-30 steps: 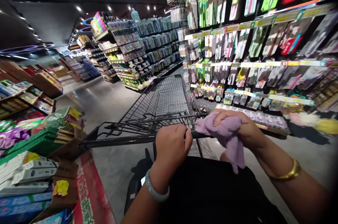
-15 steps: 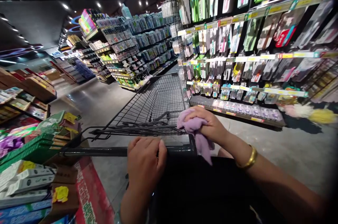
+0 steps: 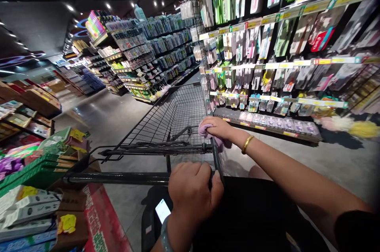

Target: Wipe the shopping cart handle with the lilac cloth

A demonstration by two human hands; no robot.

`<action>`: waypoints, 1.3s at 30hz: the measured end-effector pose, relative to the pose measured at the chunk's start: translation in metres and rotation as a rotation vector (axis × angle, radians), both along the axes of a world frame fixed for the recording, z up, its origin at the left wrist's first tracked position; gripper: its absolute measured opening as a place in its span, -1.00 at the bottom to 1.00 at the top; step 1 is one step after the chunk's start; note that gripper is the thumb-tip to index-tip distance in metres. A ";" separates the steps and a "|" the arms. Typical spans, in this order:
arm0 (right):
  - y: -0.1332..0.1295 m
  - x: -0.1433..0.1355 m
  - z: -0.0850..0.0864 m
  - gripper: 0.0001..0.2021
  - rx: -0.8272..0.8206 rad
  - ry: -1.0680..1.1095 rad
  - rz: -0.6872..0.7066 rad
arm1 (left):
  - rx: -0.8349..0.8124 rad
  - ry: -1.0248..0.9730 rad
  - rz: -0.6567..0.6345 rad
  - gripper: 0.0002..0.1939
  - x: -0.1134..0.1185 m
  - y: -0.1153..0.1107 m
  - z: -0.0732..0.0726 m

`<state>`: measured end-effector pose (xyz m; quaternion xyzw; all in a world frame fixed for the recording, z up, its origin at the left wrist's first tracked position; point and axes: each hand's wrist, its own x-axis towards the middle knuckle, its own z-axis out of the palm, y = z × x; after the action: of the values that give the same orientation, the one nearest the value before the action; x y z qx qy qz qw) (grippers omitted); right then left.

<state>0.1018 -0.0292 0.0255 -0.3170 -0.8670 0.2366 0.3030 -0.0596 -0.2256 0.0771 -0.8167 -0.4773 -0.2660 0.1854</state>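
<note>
My left hand (image 3: 194,188) is wrapped around the right part of the dark cart handle (image 3: 118,178), a bracelet on its wrist. Farther forward, my right hand (image 3: 219,128) presses a purple cloth (image 3: 204,130) against the cart's right side rail, near the top of the basket. A gold bangle (image 3: 247,144) circles the right wrist. The wire basket of the shopping cart (image 3: 187,105) holds nothing that I can make out. Below the handle, left of my left wrist, a lit phone-like screen (image 3: 162,210) shows.
Shelves of packaged brushes (image 3: 267,63) rise on the right, above a low ledge (image 3: 273,125). At the left stand a green bin (image 3: 35,167) and stacked boxes (image 3: 32,208). More shelving (image 3: 130,54) stands ahead beyond the grey floor (image 3: 97,119).
My left hand has slid right along the handle. My right hand has moved forward along the side rail with the cloth, which now hangs less. The lit screen has come into view.
</note>
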 end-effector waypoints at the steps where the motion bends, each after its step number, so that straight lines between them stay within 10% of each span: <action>1: 0.005 -0.003 0.001 -0.71 0.010 -0.082 -0.022 | 0.002 -0.007 -0.007 -0.66 -0.001 0.000 0.000; 11: -0.022 -0.015 0.012 -0.79 0.067 -0.394 -0.163 | 0.009 -0.061 -0.103 -0.76 -0.016 -0.025 -0.001; 20: -0.070 0.019 0.003 -0.75 0.099 -0.142 0.053 | 0.057 -0.046 -0.224 -0.56 -0.036 -0.055 0.000; 27: -0.089 0.015 -0.011 -0.77 0.160 0.008 -0.251 | -0.003 -0.144 -0.234 -0.50 -0.056 -0.070 -0.005; 31: -0.110 0.006 -0.013 -0.78 0.204 0.012 -0.074 | -0.101 -0.157 -0.263 -0.52 -0.062 -0.071 0.000; 39: -0.057 0.051 -0.010 -0.77 0.125 -0.150 -0.384 | -0.192 -0.158 -0.310 -0.58 -0.066 -0.065 0.011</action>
<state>0.1533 -0.0866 0.0151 -0.4738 -0.8237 0.0958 0.2963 -0.1254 -0.2904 0.0879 -0.8710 -0.3819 -0.3081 0.0254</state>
